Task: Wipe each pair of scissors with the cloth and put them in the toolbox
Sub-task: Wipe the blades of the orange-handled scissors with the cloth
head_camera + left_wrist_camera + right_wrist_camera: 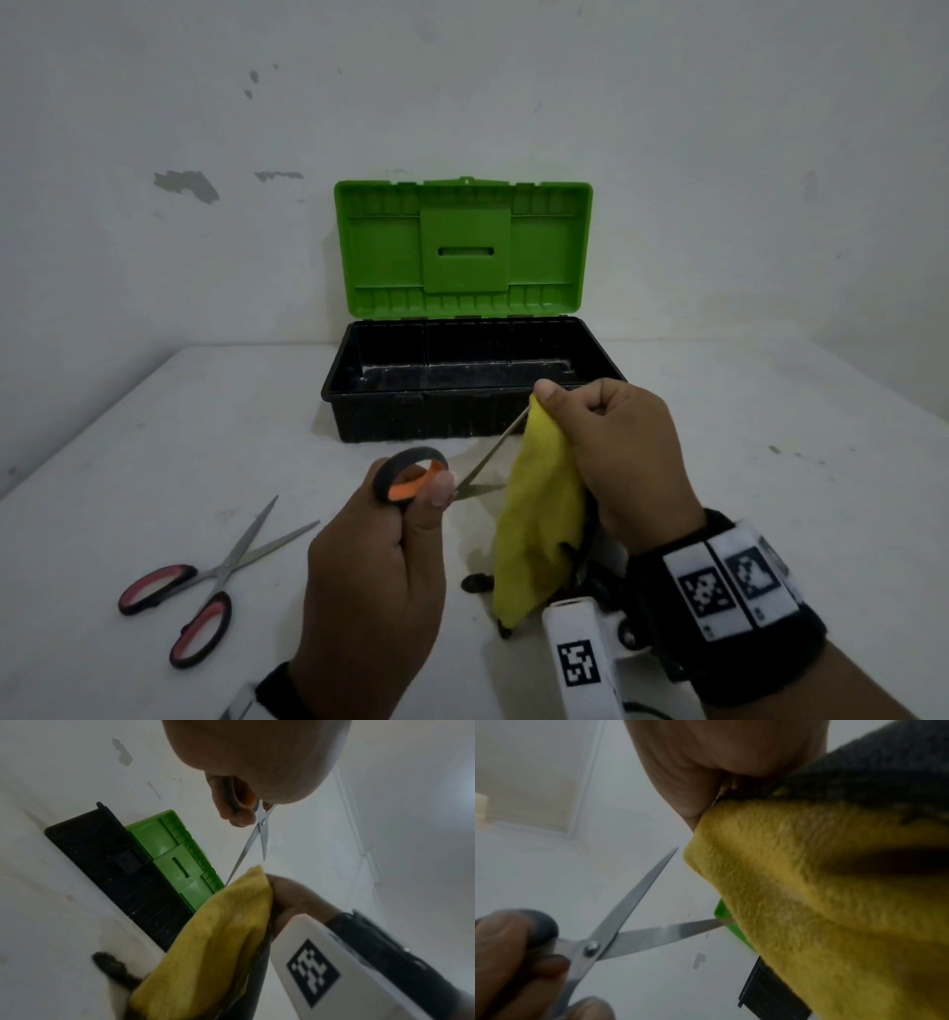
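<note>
Yellow cloth (539, 519) (head view): bunched in the right hand (616, 462), thumb pinching its top fold at the tip of the upper blade, apparently to draw the fabric along the steel.
Orange-handled scissors (447, 480) (head view): gripped by the left hand (369, 580), fingers curled round the handle loop, blades spread, likely so each can be wiped by itself.
Height (head view): held above the surface (154, 437), just in front of the toolbox (462, 416), keeping the drop-off short.
Toolbox (head view): green lid (462, 246) propped upright at the back, black tray open and seemingly without scissors in it.
Red-handled scissors (205, 580) (head view): lying open on the surface to the left, well apart from both hands, probably waiting a turn.
Blades (left wrist view): spread in a narrow V from the pivot (262, 822); longer blade running to the cloth edge (231, 923), shorter one stopping clear of it.
Left hand (left wrist view): closed round the handle (231, 793), steadying the tool against the wipe.
Contact (right wrist view): lower blade (675, 931) disappearing behind the cloth fold, actual touch not clear; upper blade (639, 894) free beside it.
Right hand (right wrist view): thumb (687, 787) pressed onto the top of the cloth, clamping it.
Stage: judged to be wiping the first pair, none stowed yet.
</note>
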`<state>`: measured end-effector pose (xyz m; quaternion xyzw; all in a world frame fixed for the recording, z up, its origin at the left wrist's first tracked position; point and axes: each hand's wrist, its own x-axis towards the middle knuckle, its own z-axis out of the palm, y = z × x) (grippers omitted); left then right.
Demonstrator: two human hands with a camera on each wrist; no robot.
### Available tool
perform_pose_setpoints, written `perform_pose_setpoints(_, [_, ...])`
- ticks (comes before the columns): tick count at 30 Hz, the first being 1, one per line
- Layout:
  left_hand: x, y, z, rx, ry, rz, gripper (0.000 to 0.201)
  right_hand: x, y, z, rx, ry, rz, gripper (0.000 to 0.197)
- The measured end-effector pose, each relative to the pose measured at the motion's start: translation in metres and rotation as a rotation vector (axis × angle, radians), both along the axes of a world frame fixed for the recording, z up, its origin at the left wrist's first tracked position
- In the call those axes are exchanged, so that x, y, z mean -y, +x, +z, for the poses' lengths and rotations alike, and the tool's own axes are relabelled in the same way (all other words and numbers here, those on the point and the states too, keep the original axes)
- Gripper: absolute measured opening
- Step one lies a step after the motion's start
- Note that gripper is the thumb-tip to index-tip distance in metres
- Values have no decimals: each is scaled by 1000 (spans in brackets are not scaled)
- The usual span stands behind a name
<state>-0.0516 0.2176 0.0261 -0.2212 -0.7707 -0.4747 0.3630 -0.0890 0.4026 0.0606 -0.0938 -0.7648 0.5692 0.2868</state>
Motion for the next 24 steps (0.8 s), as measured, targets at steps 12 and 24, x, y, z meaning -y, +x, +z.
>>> perform_pose_setpoints(12, [1,-12,27,906,789,-182,41,-2,30,1,-28,-82,245,7])
perform_pose_setpoints(24, [-5,-9,33,1040,780,-260,42,16,45,8,130,-129,508,14])
